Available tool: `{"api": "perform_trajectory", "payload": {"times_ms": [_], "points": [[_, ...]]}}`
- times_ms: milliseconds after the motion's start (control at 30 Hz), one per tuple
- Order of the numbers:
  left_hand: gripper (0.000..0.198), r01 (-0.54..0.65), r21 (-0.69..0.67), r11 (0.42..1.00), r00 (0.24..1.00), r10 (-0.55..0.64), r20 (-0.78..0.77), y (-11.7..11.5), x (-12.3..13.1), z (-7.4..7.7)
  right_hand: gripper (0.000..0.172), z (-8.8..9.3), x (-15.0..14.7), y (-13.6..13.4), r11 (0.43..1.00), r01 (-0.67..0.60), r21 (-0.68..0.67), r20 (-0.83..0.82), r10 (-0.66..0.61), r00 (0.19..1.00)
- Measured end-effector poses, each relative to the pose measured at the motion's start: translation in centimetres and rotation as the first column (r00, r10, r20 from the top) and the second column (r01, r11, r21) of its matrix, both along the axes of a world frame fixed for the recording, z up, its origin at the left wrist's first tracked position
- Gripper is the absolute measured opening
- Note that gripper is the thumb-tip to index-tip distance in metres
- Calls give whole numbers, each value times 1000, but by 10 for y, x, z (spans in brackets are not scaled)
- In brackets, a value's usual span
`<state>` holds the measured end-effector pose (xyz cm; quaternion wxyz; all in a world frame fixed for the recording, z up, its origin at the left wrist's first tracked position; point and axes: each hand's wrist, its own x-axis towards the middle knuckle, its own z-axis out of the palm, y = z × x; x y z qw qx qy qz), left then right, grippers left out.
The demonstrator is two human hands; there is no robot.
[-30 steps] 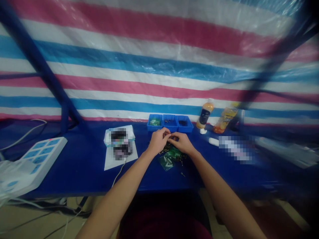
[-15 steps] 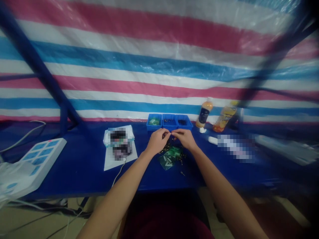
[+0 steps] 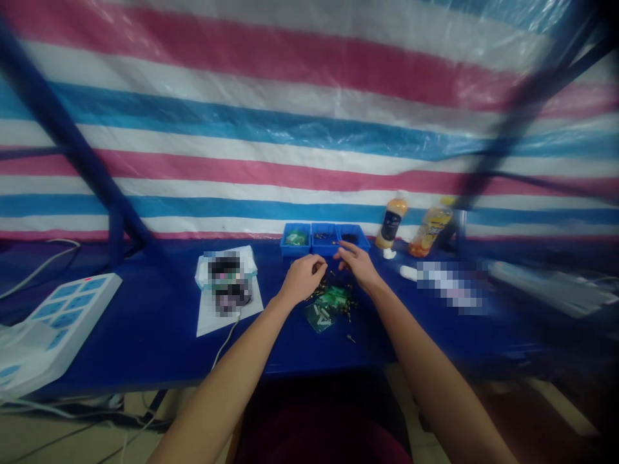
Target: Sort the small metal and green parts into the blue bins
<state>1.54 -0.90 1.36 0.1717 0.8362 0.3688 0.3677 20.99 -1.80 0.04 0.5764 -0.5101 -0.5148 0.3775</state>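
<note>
My left hand point(image 3: 304, 277) is over the pile of small parts, thumb and fingers curled together in a pinch. Whatever its fingertips hold is too small to make out. My right hand point(image 3: 358, 265) is raised at the front of the middle and right blue bins, index finger stretched out and thumb apart from it. Below both hands lie small brass-coloured metal parts point(image 3: 347, 308), green plastic bags point(image 3: 336, 296) and a clear bag with white pieces point(image 3: 319, 317). The middle blue bin point(image 3: 325, 248) has small parts inside; the left blue bin point(image 3: 295, 249) contains green bags.
Two drink bottles point(image 3: 393, 222) stand at the back right. A white power strip point(image 3: 72, 322) lies at the left, near a white sheet point(image 3: 206, 322) with blurred items and a cable. One loose metal part point(image 3: 351, 339) lies near the table's front edge.
My hands, which met at the fingertips, have come apart. My right hand has moved up toward the bins and its fingers have spread. My left hand stays pinched over the pile.
</note>
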Motion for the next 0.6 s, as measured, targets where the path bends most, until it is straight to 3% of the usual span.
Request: {"api": "perform_trajectory", "payload": {"times_ms": [100, 167, 233, 367, 467, 600], "points": [[19, -4, -10, 1000, 1000, 3, -22, 1, 0, -2, 60, 6, 7, -1, 998, 39, 49, 38, -41, 998], [18, -26, -12, 1000, 999, 26, -40, 2, 0, -4, 54, 6, 13, -2, 992, 119, 53, 226, -128, 966], [18, -81, 4, 997, 995, 81, -60, 3, -2, -4, 42, 4, 18, -4, 987, 151, 54, 475, -159, 865], [16, -196, 48, 979, 974, 200, -104, 7, -6, -4, 30, -3, 16, -8, 997, 71, -28, 794, -22, 608], [14, -220, 12, 975, 969, 220, -109, 8, -7, -2, 29, -3, 8, -10, 992, 100, -79, 876, 21, 481], [14, -204, -19, 979, 974, 201, -99, 6, -5, -2, 28, 6, 12, -13, 987, 129, -95, 891, 27, 453]]}}
